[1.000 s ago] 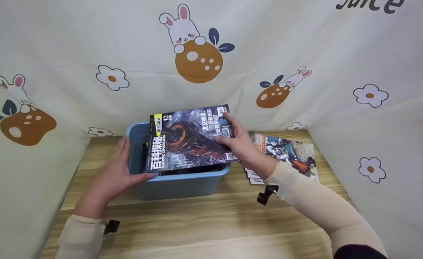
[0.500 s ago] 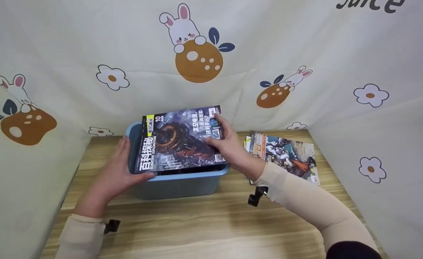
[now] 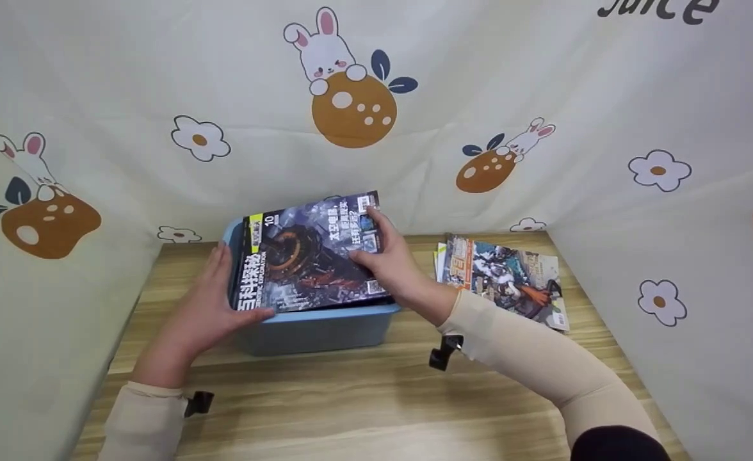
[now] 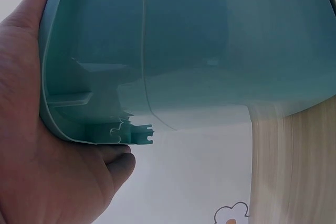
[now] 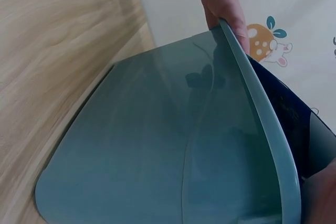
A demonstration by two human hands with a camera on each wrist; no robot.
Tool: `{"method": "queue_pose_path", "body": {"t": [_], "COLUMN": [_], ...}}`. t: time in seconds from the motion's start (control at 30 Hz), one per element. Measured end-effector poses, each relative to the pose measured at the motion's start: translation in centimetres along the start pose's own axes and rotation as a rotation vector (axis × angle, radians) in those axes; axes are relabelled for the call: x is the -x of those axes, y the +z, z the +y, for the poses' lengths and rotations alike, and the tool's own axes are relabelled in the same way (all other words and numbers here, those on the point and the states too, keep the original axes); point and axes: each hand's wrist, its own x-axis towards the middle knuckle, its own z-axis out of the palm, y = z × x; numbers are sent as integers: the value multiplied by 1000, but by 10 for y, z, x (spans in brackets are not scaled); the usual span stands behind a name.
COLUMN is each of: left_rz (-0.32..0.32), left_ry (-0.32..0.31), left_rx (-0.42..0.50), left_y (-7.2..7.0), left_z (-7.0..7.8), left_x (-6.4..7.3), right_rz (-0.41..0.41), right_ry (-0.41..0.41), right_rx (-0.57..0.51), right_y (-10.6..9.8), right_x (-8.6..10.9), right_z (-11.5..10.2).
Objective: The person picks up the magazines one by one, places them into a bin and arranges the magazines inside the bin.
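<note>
A light-blue plastic bin (image 3: 315,336) stands on the table with a dark magazine (image 3: 315,256) lying over its opening, cover up. My right hand (image 3: 399,266) holds that magazine by its right edge, thumb on the cover and the other fingers mostly hidden. Another dark item, mostly covered, shows just under it. My left hand (image 3: 207,298) grips the bin's front left corner, thumb along the front rim and fingers against the left side. In the left wrist view, the left hand (image 4: 47,145) touches the bin's rim (image 4: 44,77) from outside.
To the right of the bin lies a stack of magazines (image 3: 508,278), the top one colourful. Wood-grain table (image 3: 325,403) extends in front. A printed cloth (image 3: 255,83) hangs close behind and at both sides.
My right hand has moved left and slightly down with the dark magazine, which now lies more squarely over the bin. More of the stack at right shows. The left hand stays put.
</note>
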Motion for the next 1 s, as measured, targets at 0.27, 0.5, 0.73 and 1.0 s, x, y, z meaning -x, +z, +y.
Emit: {"method": "queue_pose_path", "body": {"t": [0.27,0.5,0.73,1.0], "left_rz": [7,11,18,22], "left_ry": [12,18,20,24], "left_rx": [-8,-6,-9,-7], "left_y": [0,0,0,1], "left_z": [-2,-2,-1,2], "left_x": [-1,-1,-1,-1], "right_rz": [-8,-7,-3,4], "right_ry": [43,56,69,44], "right_rx": [-57,0,62,163], "right_y": [8,10,12,13], "right_x": [0,0,-1,0], "right_z": [1,1,2,3]}}
